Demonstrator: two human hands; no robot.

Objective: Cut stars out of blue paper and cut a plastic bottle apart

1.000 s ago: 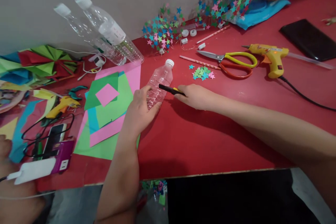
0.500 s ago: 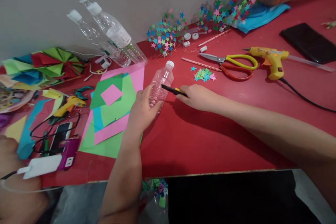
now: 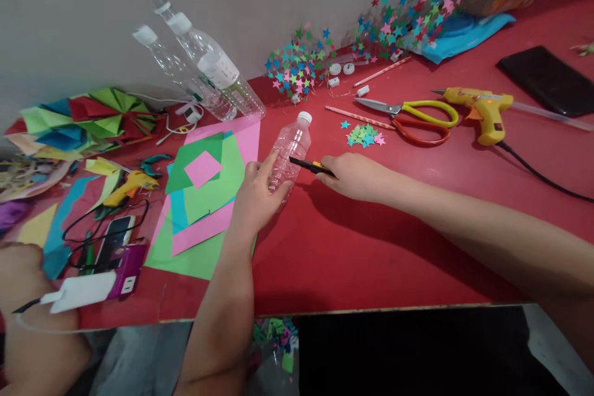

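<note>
A clear plastic bottle (image 3: 295, 139) with a white cap lies tilted on the red table, its cap end pointing away from me. My left hand (image 3: 260, 195) is wrapped round its lower part, thumb on the right side and forefinger along the left. In my right hand (image 3: 348, 174) is a utility knife (image 3: 306, 166) with a dark blade and a yellow-and-black handle. The blade's tip is over the bottle's middle; whether it has pierced the plastic I cannot tell. Just beyond the knife is a small pile of paper stars (image 3: 364, 135).
Scissors (image 3: 403, 112), a yellow glue gun (image 3: 485, 111) and a black phone (image 3: 547, 80) lie right. Coloured paper sheets (image 3: 190, 241) are left, with two bottles (image 3: 223, 68) leaning behind. Star-covered decorations (image 3: 297, 65) stand by the wall. Another person's arm (image 3: 32, 297) rests at far left.
The camera view has shifted slightly, so everything sits a little lower and further right. My knife has slid slightly down along the bottle, and my left forefinger reaches a little further forward.
</note>
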